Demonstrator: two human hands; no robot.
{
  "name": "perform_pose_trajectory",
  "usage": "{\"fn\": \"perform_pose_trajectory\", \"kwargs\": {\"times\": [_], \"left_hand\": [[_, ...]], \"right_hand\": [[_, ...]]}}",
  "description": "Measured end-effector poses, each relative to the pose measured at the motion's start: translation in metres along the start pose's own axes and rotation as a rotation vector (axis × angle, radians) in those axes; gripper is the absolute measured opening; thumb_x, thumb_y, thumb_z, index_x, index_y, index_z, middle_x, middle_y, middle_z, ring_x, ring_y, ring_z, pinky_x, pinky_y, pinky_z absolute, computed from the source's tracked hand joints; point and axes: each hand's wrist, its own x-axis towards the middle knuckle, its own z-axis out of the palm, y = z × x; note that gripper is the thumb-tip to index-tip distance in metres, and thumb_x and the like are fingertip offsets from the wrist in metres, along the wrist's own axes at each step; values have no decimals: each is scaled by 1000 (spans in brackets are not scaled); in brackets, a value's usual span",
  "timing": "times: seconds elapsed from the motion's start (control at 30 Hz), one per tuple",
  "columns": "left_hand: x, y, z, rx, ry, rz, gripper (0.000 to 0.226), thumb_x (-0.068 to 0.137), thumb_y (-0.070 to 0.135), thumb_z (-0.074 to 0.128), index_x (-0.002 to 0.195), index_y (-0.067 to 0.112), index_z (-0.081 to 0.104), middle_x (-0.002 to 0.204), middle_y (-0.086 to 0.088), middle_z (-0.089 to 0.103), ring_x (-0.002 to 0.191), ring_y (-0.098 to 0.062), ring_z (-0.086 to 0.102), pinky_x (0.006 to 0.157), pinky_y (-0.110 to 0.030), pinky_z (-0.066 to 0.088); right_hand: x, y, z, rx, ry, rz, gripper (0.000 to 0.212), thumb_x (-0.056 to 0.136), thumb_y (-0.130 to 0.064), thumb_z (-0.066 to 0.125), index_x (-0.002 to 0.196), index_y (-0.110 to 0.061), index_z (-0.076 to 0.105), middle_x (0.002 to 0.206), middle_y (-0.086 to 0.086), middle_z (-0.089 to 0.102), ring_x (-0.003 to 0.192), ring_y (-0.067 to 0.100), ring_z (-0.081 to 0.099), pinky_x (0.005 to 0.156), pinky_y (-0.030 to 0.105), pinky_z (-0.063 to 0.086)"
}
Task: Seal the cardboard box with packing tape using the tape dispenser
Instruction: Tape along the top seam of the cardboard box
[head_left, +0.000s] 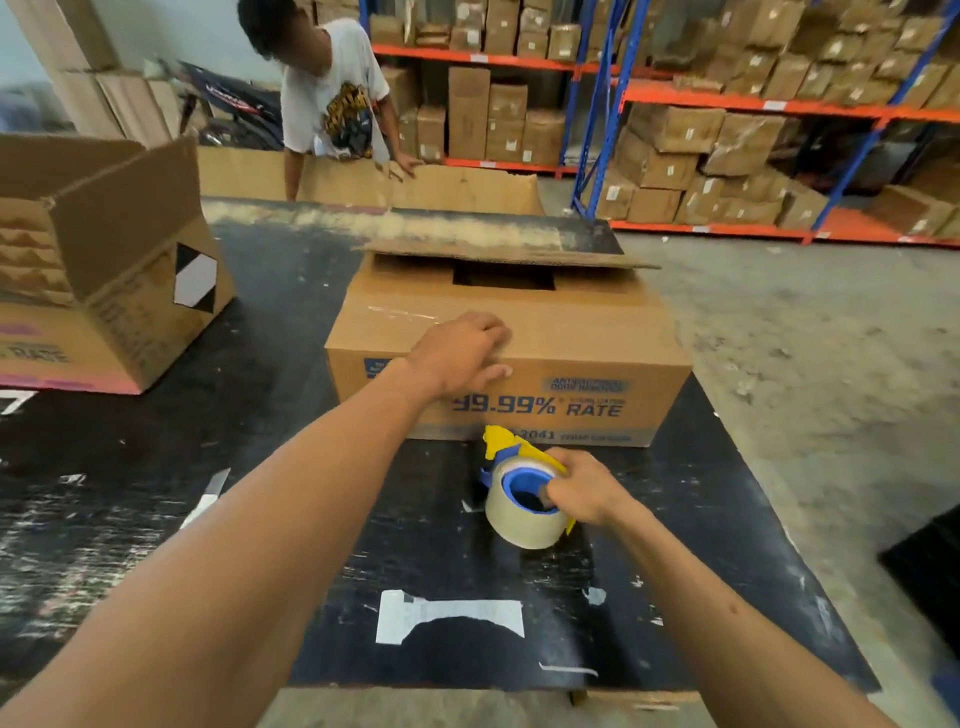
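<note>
A brown cardboard box (587, 332) with blue print stands on the black table (156, 493). Its near top flap lies down, the far flap (498, 249) is half raised, and a dark gap shows between them. My left hand (462, 353) rests flat on the near flap at the box's front top edge. Just in front of the box, a yellow and blue tape dispenser (522, 491) with a roll of clear tape sits on the table. My right hand (584, 488) grips the dispenser from its right side.
An open cardboard box (104, 291) stands at the left of the table. A person in a white T-shirt (332, 88) leans over a large carton (467, 187) behind the table. Blue and orange shelves (727, 104) of boxes fill the back. Concrete floor lies to the right.
</note>
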Motion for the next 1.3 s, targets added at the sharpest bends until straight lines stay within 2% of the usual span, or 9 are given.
{"fn": "perform_pose_trajectory", "kwargs": {"times": [0.13,0.23,0.37,0.5,0.63,0.87,0.97,1.07,1.3], "left_hand": [[0,-5,-1,114,-178,-57,85,90,68,48,158,30,13,165,-16,11,150,-39,13,119,-60,13],[-3,-3,6,165,-208,-90,87,90,70,42,157,38,-4,167,-13,-7,151,-44,0,118,-66,6],[-6,-1,-1,113,-221,-97,85,91,66,45,158,39,0,168,-8,0,152,-41,2,120,-61,8],[-18,10,-6,90,-254,-121,84,92,64,47,157,38,2,168,-7,0,152,-40,1,121,-58,6],[-42,22,-13,53,-272,-100,84,92,63,49,157,38,2,168,-7,-1,152,-40,-1,122,-58,3],[-74,47,-18,70,-313,-89,80,94,61,47,159,28,13,168,-6,0,152,-38,1,121,-58,6],[-69,37,-42,-381,-247,-224,65,91,40,51,153,27,36,161,-3,33,148,-29,26,120,-48,22],[-68,32,-74,-1202,102,-515,44,96,33,45,135,20,60,138,-6,62,123,-23,59,110,-42,42],[-77,36,-126,-2083,51,-499,80,98,62,37,135,-8,48,132,-34,58,122,-44,60,109,-52,43]], "right_hand": [[-16,-14,-25,339,-14,19,43,71,9,58,107,-14,61,76,9,70,76,23,67,86,48,56],[-26,-23,-45,414,22,-20,44,78,10,55,113,-16,60,89,14,72,89,22,72,82,40,57],[-39,-38,-62,513,121,-97,35,85,3,53,106,-21,67,83,2,69,67,8,64,61,20,48],[-43,-51,-72,641,224,-104,8,83,-14,59,80,-16,66,76,6,68,63,16,57,64,31,45],[-48,-69,-82,657,217,-135,16,86,-31,63,82,-18,70,74,3,65,61,13,60,63,31,47],[-57,-100,-91,498,168,-381,39,81,-44,73,121,-41,71,118,-16,72,111,6,65,93,30,48],[-62,-103,-92,418,184,-520,47,80,-43,80,126,-39,69,119,-21,71,103,-7,63,89,25,47],[-68,-104,-99,309,314,-651,49,81,-45,79,129,-43,65,108,-20,71,97,0,63,84,26,48],[-67,-101,-121,51,626,-1002,53,85,-46,73,136,-38,59,90,1,51,82,13,53,68,22,42]]}}
